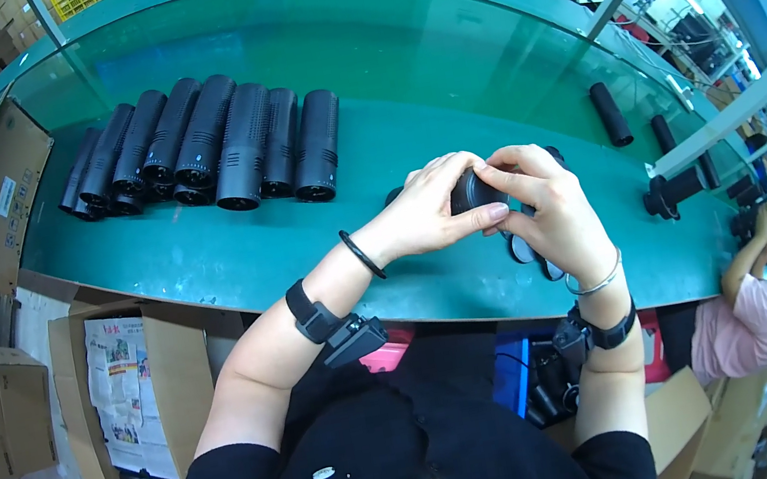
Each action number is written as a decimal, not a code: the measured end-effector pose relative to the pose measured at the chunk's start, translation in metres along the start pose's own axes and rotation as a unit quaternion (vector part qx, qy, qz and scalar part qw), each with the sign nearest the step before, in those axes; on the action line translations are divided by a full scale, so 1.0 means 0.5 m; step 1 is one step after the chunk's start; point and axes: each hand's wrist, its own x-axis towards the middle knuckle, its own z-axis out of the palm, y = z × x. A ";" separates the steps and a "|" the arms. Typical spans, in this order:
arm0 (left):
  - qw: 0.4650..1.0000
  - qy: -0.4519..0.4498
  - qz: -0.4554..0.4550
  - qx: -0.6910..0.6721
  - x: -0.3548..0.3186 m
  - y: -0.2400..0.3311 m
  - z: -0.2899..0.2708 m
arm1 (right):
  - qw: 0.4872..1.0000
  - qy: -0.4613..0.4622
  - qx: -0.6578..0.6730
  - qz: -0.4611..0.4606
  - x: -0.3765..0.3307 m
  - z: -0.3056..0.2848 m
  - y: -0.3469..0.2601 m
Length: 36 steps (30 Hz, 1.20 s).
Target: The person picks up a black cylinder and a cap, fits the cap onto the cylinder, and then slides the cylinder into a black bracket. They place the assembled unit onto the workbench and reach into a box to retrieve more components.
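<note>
Over the green tabletop (412, 290), my two hands meet around a small black round part (470, 192), its end turned up between my fingers. My left hand (428, 204) grips it from the left, thumb along its near side. My right hand (544, 197) closes on it from the right, fingertips on its upper edge. The part's lower portion is hidden by my hands, so I cannot tell its exact kind. Just under my right hand lie several small round parts (521, 248) with pale faces, partly covered by it.
Several black ribbed cylinders (241, 147) lie piled at the table's left. Further right are a single black tube (610, 113) and a flanged black part (675, 193). Cardboard boxes (74, 393) stand at the left; a blue bin (514, 380) sits below the edge. A co-worker (747, 321) sits at right.
</note>
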 end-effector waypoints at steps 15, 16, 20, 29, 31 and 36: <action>1.000 0.007 0.004 -0.008 -0.006 -0.008 0.004 | 1.000 0.005 -0.002 -0.010 -0.001 0.007 -0.003; 1.000 0.017 0.018 -0.001 -0.006 -0.009 0.003 | 1.000 0.008 0.008 -0.021 0.002 0.008 -0.001; 0.999 -0.020 -0.018 -0.039 0.004 0.009 -0.017 | 0.999 0.017 0.022 -0.037 0.002 0.013 0.015; 0.993 0.014 -0.027 -0.112 -0.013 0.013 -0.016 | 0.876 -0.051 0.456 0.152 -0.002 0.061 0.065; 0.998 0.018 -0.010 -0.066 -0.012 0.042 -0.021 | 0.859 -0.047 0.481 0.167 -0.004 0.063 0.070; 0.980 0.004 -0.064 -0.191 0.002 0.041 0.009 | 0.838 -0.060 0.508 0.189 -0.016 0.053 0.087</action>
